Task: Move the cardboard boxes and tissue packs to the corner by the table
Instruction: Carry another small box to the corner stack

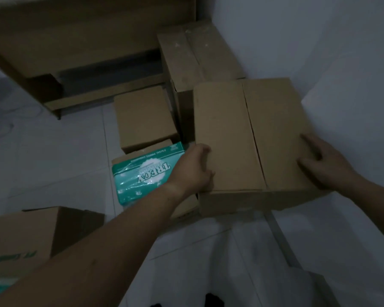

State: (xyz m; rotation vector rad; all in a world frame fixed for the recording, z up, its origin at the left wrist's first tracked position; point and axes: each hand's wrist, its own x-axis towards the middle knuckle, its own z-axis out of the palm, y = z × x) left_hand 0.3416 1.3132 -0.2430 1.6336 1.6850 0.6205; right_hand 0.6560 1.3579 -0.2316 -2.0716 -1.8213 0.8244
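Observation:
A large closed cardboard box (pixel 248 140) sits at the right, close to the white wall. My left hand (pixel 193 167) grips its left edge, thumb on top and fingers curled down the side. My right hand (pixel 321 162) lies on the top near the right edge with its fingers spread. A green tissue pack (pixel 140 176) lies just left of the box, on top of a low carton. Behind it stands a smaller cardboard box (pixel 144 116). In the corner is a taller cardboard box (pixel 197 54).
A wooden table (pixel 75 41) runs along the back left, its lower rail near the floor. Another cardboard box (pixel 22 235) stands at the lower left with something green beside it. White floor tiles (pixel 53 162) lie between them. White cloth fills the foreground.

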